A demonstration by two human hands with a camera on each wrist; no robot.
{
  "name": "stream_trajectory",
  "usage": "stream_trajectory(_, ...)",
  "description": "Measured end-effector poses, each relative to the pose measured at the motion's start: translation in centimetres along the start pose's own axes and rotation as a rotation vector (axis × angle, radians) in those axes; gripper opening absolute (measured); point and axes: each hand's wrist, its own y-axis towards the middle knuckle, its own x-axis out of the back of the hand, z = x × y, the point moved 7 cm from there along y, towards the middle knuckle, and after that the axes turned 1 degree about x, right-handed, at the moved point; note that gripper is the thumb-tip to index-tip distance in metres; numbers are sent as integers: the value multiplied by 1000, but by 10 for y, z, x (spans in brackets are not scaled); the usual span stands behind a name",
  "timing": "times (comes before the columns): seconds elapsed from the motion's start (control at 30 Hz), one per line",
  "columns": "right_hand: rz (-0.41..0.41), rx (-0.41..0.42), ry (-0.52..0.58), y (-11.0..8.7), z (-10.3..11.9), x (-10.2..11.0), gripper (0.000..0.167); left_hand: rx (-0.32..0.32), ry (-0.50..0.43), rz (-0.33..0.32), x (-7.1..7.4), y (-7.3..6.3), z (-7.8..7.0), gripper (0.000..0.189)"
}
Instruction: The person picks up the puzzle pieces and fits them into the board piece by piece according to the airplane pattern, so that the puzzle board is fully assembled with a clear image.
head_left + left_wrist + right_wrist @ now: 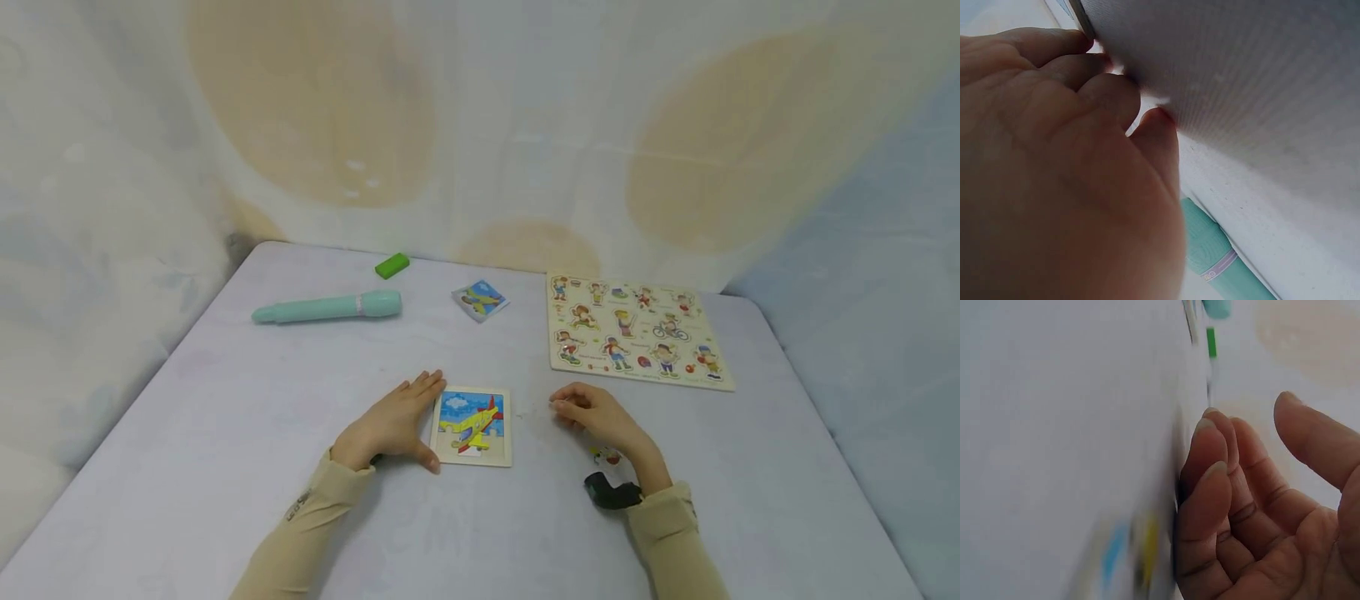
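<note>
A small framed jigsaw puzzle with a yellow airplane on blue lies flat in front of the person. A whitish patch shows at the picture's lower edge. My left hand lies along its left side, fingertips at the top left corner and thumb at the bottom left. To the right of the puzzle, my right hand rests by the table with loosely bent fingers; the right wrist view shows its thumb apart from the fingers and nothing between them. A small colourful piece lies partly hidden under the right wrist, blurred in the right wrist view.
Behind the puzzle lies a picture card with the same airplane. A pegged wooden board with cartoon children is at the back right. At the back left are a mint-green microphone-shaped pen and a green block. Cloth walls enclose the table.
</note>
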Motion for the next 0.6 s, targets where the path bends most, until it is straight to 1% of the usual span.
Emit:
stream_trajectory(0.07, -27, -19, -17, -12, -11, 14, 34, -2, 8, 2, 0, 0, 0, 123)
stream_trajectory(0.13, -35, -36, -29, -24, -23, 25, 35, -3, 9, 4, 1, 0, 0, 123)
stream_trajectory(0.23, -1, -49, -46, -40, -37, 34, 35, -3, 9, 5, 2, -1, 0, 123)
stream_trajectory(0.3, 39, -24, -72, -51, -43, 36, 39, 0, 3, 7, 2, -1, -1, 122)
stream_trajectory(0.37, 64, 21, -116, -60, -45, 34, 45, 1, 3, 8, 2, -1, 0, 122)
stream_trajectory(0.47, 57, 91, -200, -66, -42, 30, 45, 5, 4, 10, 0, 0, 1, 123)
stream_trajectory(0.53, 25, 106, -237, -64, -38, 28, 39, 4, 5, 8, -1, 1, 2, 123)
stream_trajectory(0.6, -3, 94, -257, -59, -34, 27, 34, 5, 6, 8, -2, 2, 2, 123)
